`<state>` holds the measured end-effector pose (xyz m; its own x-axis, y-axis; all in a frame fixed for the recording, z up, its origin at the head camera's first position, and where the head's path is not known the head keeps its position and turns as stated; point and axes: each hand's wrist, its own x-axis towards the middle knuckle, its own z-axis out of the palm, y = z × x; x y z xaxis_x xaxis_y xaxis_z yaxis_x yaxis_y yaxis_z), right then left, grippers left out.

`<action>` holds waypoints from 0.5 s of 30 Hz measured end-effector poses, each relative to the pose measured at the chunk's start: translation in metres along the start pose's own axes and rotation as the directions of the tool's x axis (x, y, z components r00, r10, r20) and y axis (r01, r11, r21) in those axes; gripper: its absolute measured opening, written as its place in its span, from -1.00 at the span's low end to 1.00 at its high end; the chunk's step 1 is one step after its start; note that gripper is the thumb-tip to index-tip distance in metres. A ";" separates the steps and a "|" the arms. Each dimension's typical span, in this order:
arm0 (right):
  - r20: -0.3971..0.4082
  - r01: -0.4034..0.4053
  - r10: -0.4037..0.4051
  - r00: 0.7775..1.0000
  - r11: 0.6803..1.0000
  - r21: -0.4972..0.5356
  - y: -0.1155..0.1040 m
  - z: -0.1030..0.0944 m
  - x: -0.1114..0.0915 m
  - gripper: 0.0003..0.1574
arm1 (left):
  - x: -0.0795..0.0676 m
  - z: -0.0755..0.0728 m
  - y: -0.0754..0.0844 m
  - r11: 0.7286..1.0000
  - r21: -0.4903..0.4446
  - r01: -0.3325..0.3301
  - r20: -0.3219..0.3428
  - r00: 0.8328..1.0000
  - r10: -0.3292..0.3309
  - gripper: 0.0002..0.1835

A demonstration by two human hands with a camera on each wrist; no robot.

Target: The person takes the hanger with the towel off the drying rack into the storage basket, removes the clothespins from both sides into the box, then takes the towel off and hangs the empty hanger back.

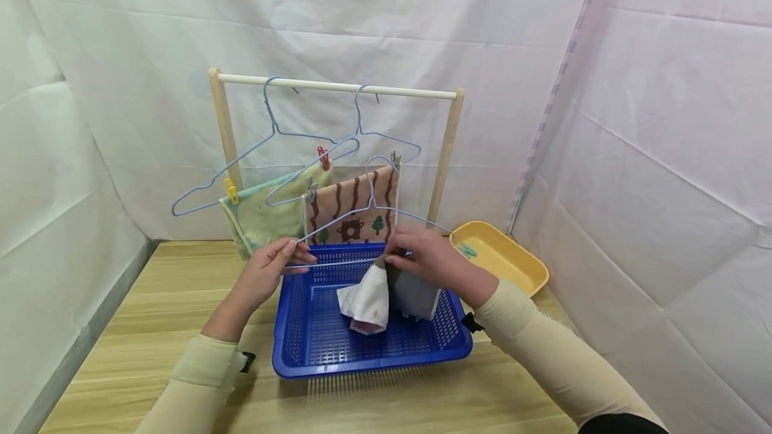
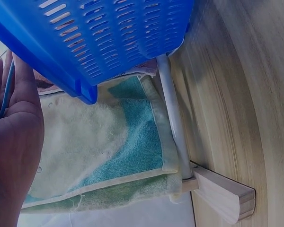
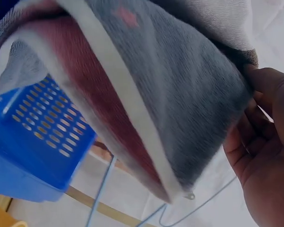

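My left hand [image 1: 268, 273] grips a blue wire hanger [image 1: 372, 205] by its left corner, with the wire crossing the fingers in the left wrist view. At the hanger's lower bar, my right hand [image 1: 431, 260] pinches a small towel [image 1: 370, 300] between thumb and fingers. White and grey parts of this towel hang down over the blue basket [image 1: 374, 362]. Seen from the right wrist, the towel has a grey side [image 3: 180, 90], a pale border and a dark red underside. The hanger's right corner passes behind my right hand.
Behind stands a wooden rack [image 1: 338, 86] with two hangers on its rod. They carry a green-yellow towel [image 1: 283, 209] with yellow and red clothespins, and a pink towel [image 1: 344, 196] with grey clothespins. A yellow tray [image 1: 525, 263] at right holds teal clothespins [image 1: 467, 250].
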<state>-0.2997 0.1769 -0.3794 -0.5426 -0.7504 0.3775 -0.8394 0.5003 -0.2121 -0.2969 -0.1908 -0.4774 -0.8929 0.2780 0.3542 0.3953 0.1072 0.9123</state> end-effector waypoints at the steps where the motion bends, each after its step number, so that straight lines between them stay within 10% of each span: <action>1: 0.022 -0.002 0.002 1.000 1.000 0.000 0.000 0.002 -0.001 -0.95 | 0.000 0.000 0.000 1.000 -0.001 -0.001 0.002 1.000 0.001 -0.50; 15: 0.306 -0.074 0.072 0.949 0.997 -0.005 -0.009 0.021 -0.005 -0.92 | 0.000 -0.001 0.000 1.000 -0.002 0.011 0.000 1.000 -0.011 -0.49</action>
<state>-0.2903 0.1670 -0.3983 -0.5847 -0.8084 0.0675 -0.7968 0.5566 -0.2352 -0.2972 -0.1915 -0.4767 -0.8972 0.2771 0.3437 0.3847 0.1087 0.9166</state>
